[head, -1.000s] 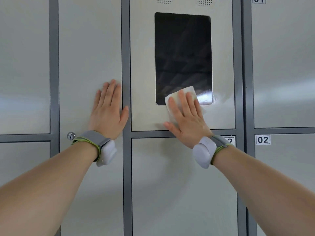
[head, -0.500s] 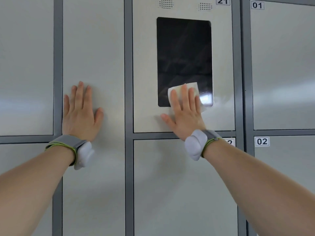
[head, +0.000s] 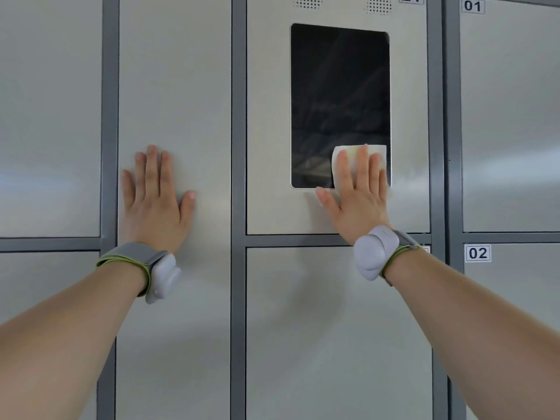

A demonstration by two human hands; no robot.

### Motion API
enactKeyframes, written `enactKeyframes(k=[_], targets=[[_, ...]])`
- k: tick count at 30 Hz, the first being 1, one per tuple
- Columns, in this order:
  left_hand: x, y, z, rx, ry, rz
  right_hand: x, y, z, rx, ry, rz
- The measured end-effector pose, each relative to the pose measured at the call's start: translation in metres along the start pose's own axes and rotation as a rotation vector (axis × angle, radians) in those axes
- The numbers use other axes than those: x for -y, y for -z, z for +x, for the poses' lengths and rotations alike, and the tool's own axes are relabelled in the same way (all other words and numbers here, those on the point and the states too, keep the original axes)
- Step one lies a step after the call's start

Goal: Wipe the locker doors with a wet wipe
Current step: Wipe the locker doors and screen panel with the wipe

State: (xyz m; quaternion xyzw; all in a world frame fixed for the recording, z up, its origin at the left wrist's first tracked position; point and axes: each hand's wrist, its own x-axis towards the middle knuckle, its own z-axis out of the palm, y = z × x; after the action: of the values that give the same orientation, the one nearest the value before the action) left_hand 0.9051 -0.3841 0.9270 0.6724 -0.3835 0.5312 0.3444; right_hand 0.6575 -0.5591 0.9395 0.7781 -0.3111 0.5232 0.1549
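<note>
Head view: right hand (head: 357, 204) presses the wet wipe (head: 351, 153) with straight fingers (head: 362, 165) onto the dark screen (head: 339, 95)'s lower-right corner; the remaining glass lies up-left. Left hand (head: 154, 207) lies flat on the neighbouring locker door (head: 172, 86).

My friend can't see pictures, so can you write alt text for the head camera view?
A right hand presses a white wipe flat on the lower right corner of a dark screen in a grey locker door. The left hand rests flat on the next door to the left. Both wrists wear grey bands.
</note>
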Motion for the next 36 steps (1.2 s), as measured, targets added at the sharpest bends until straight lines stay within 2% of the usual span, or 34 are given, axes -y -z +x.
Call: enactKeyframes(k=[6,11,13,16,18,30,32,36], targets=[[0.0,0.0,-0.001,-0.009,-0.005,-0.003,0.038,-0.02,-0.018,0.006,0.232,-0.013],[0.001,-0.001,-0.002,-0.016,-0.016,0.006,0.03,-0.014,-0.015,0.041,0.363,-0.024],[0.002,-0.001,-0.002,-0.025,-0.021,0.013,0.022,-0.006,-0.002,-0.003,0.302,-0.034],[0.001,-0.002,-0.002,-0.04,-0.02,0.018,0.019,0.0,0.019,-0.053,0.082,0.028],[0.002,-0.003,-0.003,-0.044,-0.021,0.019,0.025,-0.003,0.022,-0.038,0.049,0.037],[0.001,-0.001,-0.004,-0.041,-0.026,0.026,0.041,-0.036,-0.025,-0.037,0.551,-0.097],[0.0,-0.001,-0.004,-0.045,-0.027,0.023,0.042,-0.031,-0.014,-0.061,0.548,-0.132],[0.0,-0.001,-0.005,-0.038,-0.016,0.019,0.059,-0.017,0.021,-0.083,0.394,-0.083]])
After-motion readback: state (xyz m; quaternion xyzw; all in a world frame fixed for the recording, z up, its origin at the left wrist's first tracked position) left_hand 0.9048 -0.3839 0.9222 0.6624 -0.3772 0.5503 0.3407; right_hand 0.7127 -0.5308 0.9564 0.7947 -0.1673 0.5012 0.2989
